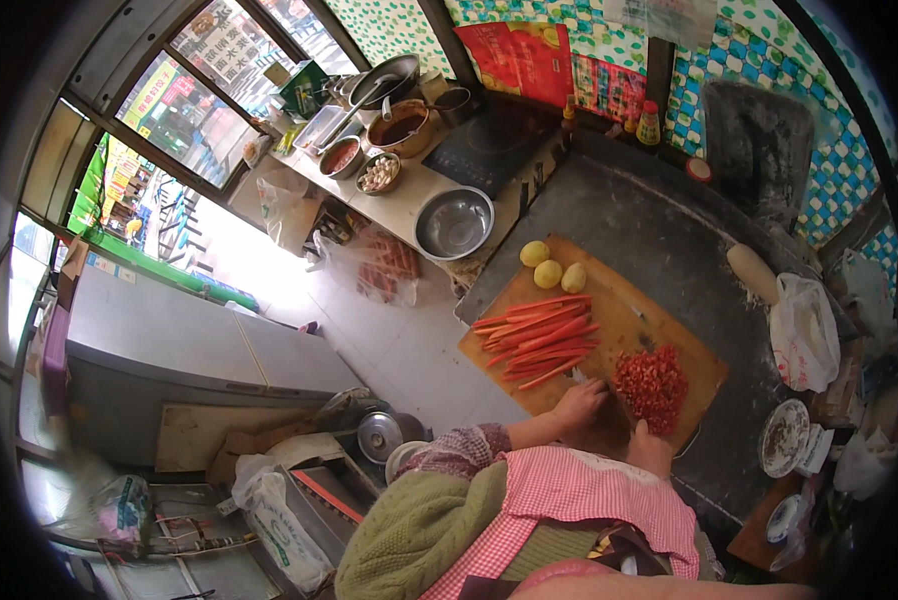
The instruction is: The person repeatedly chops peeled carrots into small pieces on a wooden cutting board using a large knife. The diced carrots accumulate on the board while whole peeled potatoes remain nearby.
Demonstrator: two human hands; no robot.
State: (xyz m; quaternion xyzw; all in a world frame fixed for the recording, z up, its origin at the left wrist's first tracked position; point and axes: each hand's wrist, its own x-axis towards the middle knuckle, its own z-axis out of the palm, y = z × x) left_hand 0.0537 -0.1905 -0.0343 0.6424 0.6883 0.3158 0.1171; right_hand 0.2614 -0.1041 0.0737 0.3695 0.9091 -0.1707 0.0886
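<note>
My left hand (582,403) rests low on a wooden cutting board (621,300), its fingers curled just below the carrot strips; what lies under them is hidden. My right hand (649,448) is closed at the board's near edge, beside a heap of finely chopped carrot (651,386). It seems to grip a handle, probably a knife's, but the blade is hard to make out. Long orange-red carrot strips (543,337) lie in a bundle on the board's left half. Beyond them sit several peeled potatoes (547,274) at the board's far corner.
The board lies on a dark worktop (644,217). A steel bowl (455,223) stands beyond the board to the left, near an induction hob (490,142) and bowls of sauce (399,131) and garlic (379,174). At right are a white radish (753,274) and a plastic bag (803,330).
</note>
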